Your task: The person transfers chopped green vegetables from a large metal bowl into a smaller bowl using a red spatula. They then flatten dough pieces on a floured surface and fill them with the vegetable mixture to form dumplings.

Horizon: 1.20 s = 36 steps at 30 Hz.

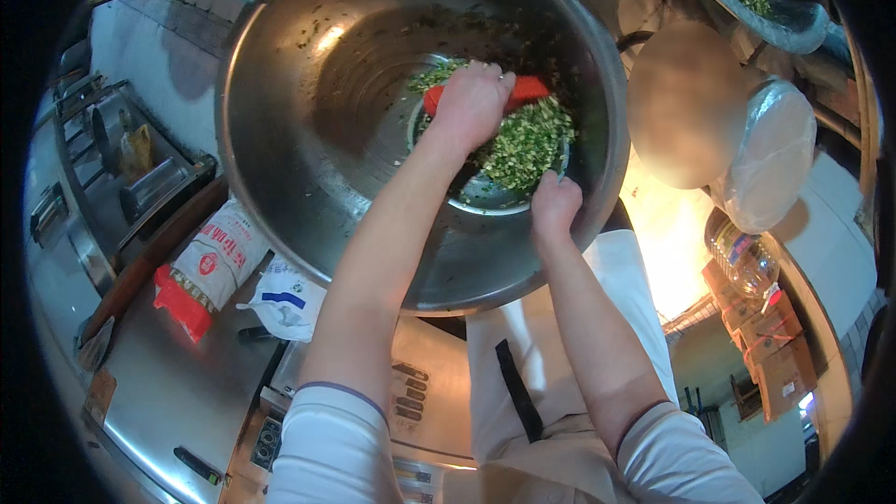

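Note:
A large round stainless steel basin (336,147) stands in front of me. Inside it is a smaller metal bowl (490,208) with chopped green vegetables (528,147). My left hand (476,101) is closed over a red tool or scraper (528,91), whose ends show on both sides of the hand; its exact kind cannot be told. More chopped greens lie beyond that hand, and bits cling to the basin's wall. My right hand (556,203) grips the near right rim of the smaller bowl, which tilts slightly.
A printed sack (220,252) and a white plastic bag (283,297) lie on the steel counter (175,378) at left. Metal pans stand at far left. At right are a blurred round shape, a wrapped round item (773,154), a large plastic bottle (745,259) and cardboard boxes (777,357).

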Tool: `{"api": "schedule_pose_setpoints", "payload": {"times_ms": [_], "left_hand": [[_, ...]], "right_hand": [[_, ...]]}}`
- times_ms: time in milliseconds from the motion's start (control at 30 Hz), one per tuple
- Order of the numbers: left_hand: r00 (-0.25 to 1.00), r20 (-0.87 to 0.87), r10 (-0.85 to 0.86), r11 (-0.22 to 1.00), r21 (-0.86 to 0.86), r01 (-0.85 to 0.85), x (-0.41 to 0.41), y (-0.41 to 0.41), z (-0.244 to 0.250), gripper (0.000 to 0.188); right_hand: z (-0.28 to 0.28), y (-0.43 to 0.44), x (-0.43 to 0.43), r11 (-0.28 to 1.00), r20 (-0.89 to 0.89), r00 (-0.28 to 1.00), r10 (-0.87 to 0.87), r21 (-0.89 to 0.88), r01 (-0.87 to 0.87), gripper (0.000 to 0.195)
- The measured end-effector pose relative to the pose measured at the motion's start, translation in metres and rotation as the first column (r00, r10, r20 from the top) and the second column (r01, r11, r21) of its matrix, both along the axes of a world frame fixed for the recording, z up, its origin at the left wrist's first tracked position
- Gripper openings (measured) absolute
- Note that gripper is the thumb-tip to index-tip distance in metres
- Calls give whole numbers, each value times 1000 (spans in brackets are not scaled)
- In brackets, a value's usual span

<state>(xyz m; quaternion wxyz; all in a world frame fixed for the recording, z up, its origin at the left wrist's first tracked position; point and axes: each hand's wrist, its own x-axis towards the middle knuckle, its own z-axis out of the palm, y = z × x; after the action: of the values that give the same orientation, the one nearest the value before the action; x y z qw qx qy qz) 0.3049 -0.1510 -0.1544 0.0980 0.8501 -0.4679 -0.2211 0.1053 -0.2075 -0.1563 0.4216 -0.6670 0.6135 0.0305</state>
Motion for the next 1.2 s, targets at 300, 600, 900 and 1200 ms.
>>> {"api": "schedule_pose_setpoints", "payload": {"times_ms": [300, 600, 900, 1200], "left_hand": [[939, 181, 293, 947, 83, -311, -47, 115, 125, 57], [-16, -725, 688, -94, -67, -993, -93, 193, 179, 50], [-354, -733, 582, -244, 258, -935, -139, 215, 204, 44], [-222, -820, 527, -151, 167, -974, -138, 147, 158, 47]], "right_hand": [[27, 2, -7, 926, 16, 931, 365, -109, -362, 25], [136, -51, -2, 909, 291, 872, 394, 16, -416, 30], [335, -238, 53, 843, 256, 829, 498, -367, -393, 36], [366, -378, 211, -375, -752, 478, 453, -648, -663, 17]]}}
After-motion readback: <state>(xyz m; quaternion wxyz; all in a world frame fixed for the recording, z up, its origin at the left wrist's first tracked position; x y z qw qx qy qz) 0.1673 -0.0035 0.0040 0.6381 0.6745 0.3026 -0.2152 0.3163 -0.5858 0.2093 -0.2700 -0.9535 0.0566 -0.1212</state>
